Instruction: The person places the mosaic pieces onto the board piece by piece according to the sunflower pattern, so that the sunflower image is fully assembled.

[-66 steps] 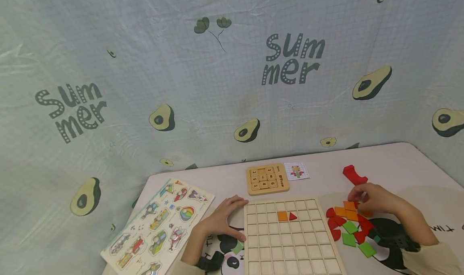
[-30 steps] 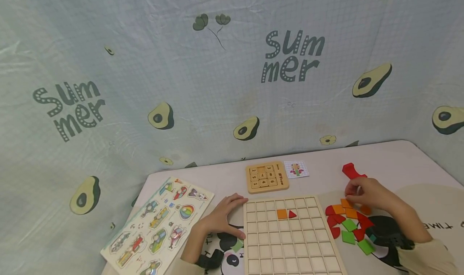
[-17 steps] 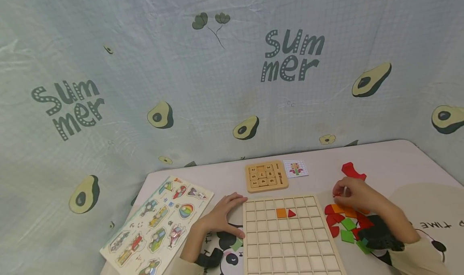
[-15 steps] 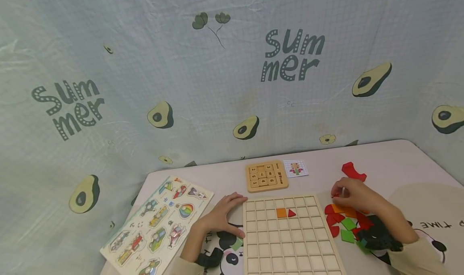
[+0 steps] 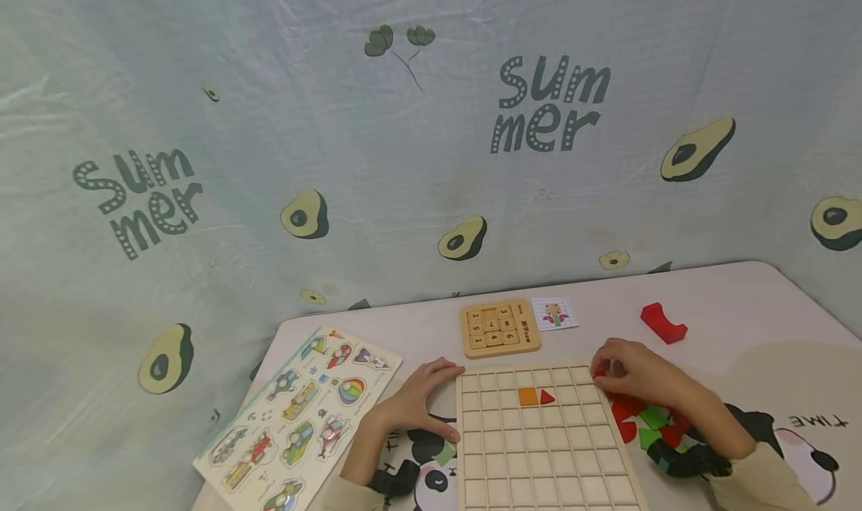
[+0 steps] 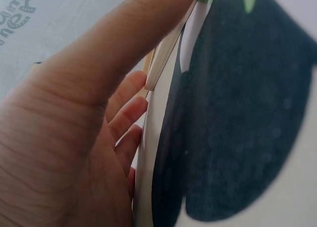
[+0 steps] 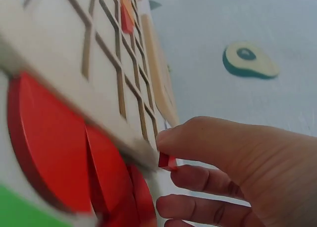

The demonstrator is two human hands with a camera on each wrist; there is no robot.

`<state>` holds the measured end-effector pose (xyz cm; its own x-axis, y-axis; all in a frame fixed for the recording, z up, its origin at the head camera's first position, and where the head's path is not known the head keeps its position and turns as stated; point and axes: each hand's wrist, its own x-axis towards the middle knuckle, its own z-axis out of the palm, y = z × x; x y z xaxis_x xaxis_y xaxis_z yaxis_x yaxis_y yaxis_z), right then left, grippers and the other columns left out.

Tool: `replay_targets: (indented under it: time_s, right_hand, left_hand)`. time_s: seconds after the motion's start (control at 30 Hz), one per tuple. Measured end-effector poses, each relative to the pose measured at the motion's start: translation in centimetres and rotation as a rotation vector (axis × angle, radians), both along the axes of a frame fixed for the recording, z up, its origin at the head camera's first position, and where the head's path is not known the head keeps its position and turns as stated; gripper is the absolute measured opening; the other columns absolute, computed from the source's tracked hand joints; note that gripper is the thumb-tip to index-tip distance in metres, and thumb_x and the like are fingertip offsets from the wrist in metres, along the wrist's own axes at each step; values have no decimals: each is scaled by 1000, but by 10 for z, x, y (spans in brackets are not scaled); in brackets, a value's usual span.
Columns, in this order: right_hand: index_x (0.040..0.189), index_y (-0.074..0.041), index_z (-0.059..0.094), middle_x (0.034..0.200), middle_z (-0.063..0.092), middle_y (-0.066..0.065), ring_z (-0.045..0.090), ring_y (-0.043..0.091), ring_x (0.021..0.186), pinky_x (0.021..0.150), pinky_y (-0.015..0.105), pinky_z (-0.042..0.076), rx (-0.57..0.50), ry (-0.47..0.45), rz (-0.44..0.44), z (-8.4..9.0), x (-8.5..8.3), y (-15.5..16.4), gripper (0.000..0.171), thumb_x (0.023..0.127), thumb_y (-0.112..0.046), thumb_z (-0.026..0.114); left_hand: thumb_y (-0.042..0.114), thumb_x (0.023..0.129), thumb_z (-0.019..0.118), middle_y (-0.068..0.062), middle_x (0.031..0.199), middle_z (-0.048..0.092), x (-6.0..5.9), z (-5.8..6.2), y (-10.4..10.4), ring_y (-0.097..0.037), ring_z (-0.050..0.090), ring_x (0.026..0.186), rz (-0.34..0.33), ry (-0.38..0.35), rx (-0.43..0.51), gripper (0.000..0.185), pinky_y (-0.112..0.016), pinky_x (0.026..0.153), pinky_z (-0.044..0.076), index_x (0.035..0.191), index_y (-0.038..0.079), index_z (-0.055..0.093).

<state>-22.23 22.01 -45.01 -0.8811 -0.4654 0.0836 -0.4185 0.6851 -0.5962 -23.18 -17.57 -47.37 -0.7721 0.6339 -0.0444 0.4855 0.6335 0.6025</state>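
The right hand [image 5: 633,376] pinches a small red piece [image 7: 167,161] between thumb and forefinger, at the right edge of the grid board [image 5: 545,440] near its far corner. Judged from its look, the piece is thin, flat painted wood: light, rigid, smooth-faced and not fragile. The thin sides give the best purchase; a flat-face grip would likely slip.

The left hand [image 5: 417,406] rests with fingers extended against the left edge of the board, holding nothing.

Count, head view:
- Grid board: one, lying on the bench [image 5: 741,309].
- Pieces seated in the board: two, an orange square [image 5: 528,396] and a red triangle [image 5: 546,398], adjacent in the second row.
- Loose pieces [image 5: 646,421]: a red and green pile just right of the board, partly hidden by the right hand; exact number cannot be told.
- Red block [image 5: 663,322]: one, apart from the pile.
- Number puzzle [image 5: 500,327]: one.
- Pattern card [image 5: 554,313]: one.
- Picture puzzle [image 5: 299,414]: one, at the left.
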Motion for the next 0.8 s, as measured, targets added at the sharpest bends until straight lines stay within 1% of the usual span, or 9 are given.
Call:
replay_targets:
  time_s: [0.17, 0.33, 0.4, 0.5, 0.6, 0.8]
  right_hand:
    - [88, -18, 65, 82, 53, -7, 46, 4, 70, 58, 16, 46, 33, -12, 53, 1, 0, -16, 13, 78, -22, 74]
    - [85, -19, 66, 81, 52, -7, 45, 5, 69, 57, 16, 43, 65, 1, 73, 5, 0, -29, 9, 79, -18, 72]
    - [84, -19, 65, 80, 52, -7, 44, 4, 68, 56, 16, 42, 60, -3, 89, 6, 0, -33, 9, 79, -19, 72]
    - [85, -20, 65, 80, 51, -8, 44, 3, 68, 56, 16, 41, 35, -7, 146, 6, -1, -40, 8, 80, -21, 71]
    - [85, -21, 65, 80, 51, -10, 44, 1, 68, 56, 16, 41, 18, 12, 206, 4, -3, -47, 6, 82, -22, 71]
    - [84, -21, 66, 81, 52, -11, 45, 1, 69, 58, 16, 41, 7, 30, 257, 1, -5, -65, 5, 82, -18, 69]
  left_hand:
    - [40, 61, 84, -1, 145, 33, 1, 1, 0, -26, 24, 138, 7, -3, -8, 94, -54, 111, 24, 141, 27, 38]
    - [41, 62, 84, 3, 144, 34, 1, 0, -1, -23, 24, 138, 4, 3, -6, 93, -52, 111, 24, 141, 27, 38]
    - [41, 62, 84, 3, 144, 34, 1, 0, -1, -23, 25, 138, 2, 5, -6, 93, -52, 112, 25, 141, 27, 38]
    - [41, 62, 84, 1, 144, 34, 1, 0, -1, -25, 25, 138, -1, 9, -8, 93, -52, 111, 25, 142, 26, 37]
    - [41, 62, 84, 0, 144, 34, 1, 0, -1, -25, 25, 137, 1, 9, -5, 93, -53, 111, 25, 142, 26, 37]
    - [40, 62, 84, 1, 144, 34, 0, 0, -1, -25, 24, 138, -3, 12, -5, 94, -52, 112, 24, 142, 26, 37]
